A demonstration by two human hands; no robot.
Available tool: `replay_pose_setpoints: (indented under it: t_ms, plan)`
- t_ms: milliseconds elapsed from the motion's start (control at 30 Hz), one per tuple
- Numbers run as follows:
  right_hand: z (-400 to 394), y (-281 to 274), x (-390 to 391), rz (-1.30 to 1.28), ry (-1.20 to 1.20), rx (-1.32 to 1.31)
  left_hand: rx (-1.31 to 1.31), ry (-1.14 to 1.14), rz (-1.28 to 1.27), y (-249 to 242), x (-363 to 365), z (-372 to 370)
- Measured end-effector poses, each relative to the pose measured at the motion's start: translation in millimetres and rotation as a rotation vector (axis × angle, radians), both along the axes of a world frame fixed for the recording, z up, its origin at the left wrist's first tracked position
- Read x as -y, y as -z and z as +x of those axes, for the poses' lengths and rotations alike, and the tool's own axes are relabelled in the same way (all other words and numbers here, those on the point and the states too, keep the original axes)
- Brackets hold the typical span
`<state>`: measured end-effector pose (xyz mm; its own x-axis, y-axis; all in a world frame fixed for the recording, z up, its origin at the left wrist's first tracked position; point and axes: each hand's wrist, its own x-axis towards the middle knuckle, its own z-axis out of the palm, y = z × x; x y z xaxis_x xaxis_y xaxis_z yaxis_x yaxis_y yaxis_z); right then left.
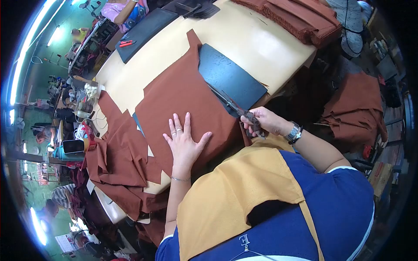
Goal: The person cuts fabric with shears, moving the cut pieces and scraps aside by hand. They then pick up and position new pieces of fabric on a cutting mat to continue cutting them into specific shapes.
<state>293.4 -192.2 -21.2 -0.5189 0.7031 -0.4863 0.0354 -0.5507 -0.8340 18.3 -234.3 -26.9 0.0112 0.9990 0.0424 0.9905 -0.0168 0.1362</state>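
**Flat palm on brown cloth, scissors at its right edge**

At the far left of the worktop (244,39), rumpled brown fabric pieces (117,152) lie in a loose heap that spills over the near edge. Just right of them the left hand (185,141) rests palm down on the large brown fabric panel (183,100), forearm coming up from below with a thin bracelet at the wrist. Its fingers (176,124) are spread wide and flat, thumb angled out to the right, pressing the cloth rather than gripping it. The panel lies smooth on the pale worktop, running from the near edge up toward the middle, and its right side overlaps a dark mat (230,76).

Further right, the right hand (265,122) is raised at the panel's right edge, wrist bent, a watch on it. Its fingers are closed around the handles of a pair of scissors (237,108), whose blades point up and to the left along the border between cloth and mat. Whether the blades are apart cannot be told.

At the upper right corner of the worktop sits a stack of folded brown fabric (300,17). No bins or boxes can be made out clearly near the hands.
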Motion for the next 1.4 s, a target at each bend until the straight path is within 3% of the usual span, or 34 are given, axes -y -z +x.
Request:
replay_pose_setpoints:
  t_ms: [433,1400]
  plan:
    - [-4,10,6,0.111,-0.027,-0.021,0.011,-0.009,-0.016,-1,1,1]
    - [-13,13,-5,0.098,-0.025,0.021,0.012,0.003,-0.046,-5,26,6]
